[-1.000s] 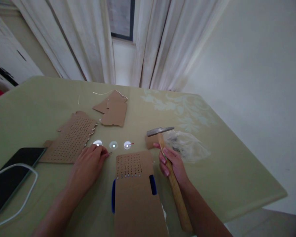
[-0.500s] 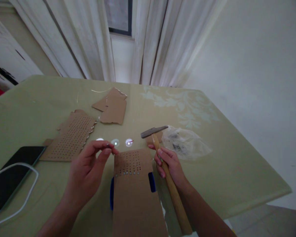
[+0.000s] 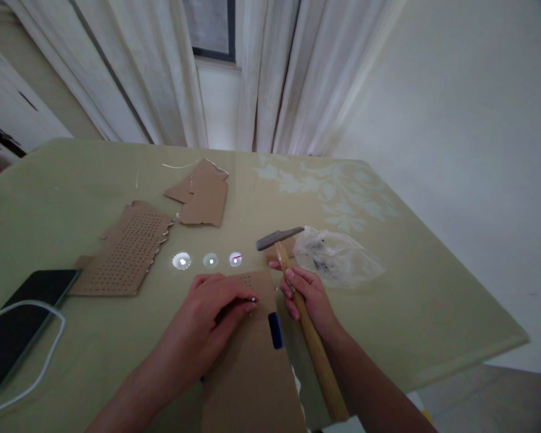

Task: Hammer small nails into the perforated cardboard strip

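My left hand (image 3: 210, 313) lies over the near cardboard sheet (image 3: 247, 373), its thumb and forefinger pinched on a small nail (image 3: 253, 299) held at the sheet's punched rows. My right hand (image 3: 307, 297) is wrapped round the wooden handle of a hammer (image 3: 297, 300), whose metal head (image 3: 279, 237) hovers just past the sheet's far edge. A blue object (image 3: 275, 330) shows from under the sheet's right side.
A perforated cardboard piece (image 3: 126, 249) lies to the left, and torn cardboard scraps (image 3: 202, 195) farther back. A clear plastic bag (image 3: 336, 257) sits right of the hammer. A black phone (image 3: 18, 322) with a white cable (image 3: 36, 367) is at the left. Curtains hang behind the table (image 3: 410, 300).
My left hand has come from the table by the light spots, lifted with a nail pinched, then moved right and down onto the near cardboard. The hammer hand has barely shifted.
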Motion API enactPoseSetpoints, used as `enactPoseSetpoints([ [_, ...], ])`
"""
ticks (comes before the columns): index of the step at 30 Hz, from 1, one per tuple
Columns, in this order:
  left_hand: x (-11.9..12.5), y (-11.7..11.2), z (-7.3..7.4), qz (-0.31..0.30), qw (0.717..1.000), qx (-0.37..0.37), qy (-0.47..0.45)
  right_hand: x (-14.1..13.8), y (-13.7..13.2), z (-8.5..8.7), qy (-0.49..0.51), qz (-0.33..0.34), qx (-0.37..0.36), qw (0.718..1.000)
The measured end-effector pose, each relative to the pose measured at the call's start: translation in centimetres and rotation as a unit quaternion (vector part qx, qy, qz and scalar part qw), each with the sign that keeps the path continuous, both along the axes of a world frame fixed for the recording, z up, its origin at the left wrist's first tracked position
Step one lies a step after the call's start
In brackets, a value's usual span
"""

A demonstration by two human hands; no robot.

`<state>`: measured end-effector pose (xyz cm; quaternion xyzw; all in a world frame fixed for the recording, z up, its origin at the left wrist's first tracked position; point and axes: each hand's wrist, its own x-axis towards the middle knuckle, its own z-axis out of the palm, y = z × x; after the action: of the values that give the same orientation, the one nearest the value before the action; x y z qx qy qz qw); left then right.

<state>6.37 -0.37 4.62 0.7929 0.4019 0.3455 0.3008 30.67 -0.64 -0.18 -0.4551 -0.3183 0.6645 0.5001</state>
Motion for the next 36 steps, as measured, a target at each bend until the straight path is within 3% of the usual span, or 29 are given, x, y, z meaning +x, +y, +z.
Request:
enactPoseSetpoints([
  [36, 0.03, -0.24, -0.28, -0.013, 0.999, -0.019, -0.023, -0.07, 0.03, -0.07, -0.01, 0.007, -0.012, 1.0],
])
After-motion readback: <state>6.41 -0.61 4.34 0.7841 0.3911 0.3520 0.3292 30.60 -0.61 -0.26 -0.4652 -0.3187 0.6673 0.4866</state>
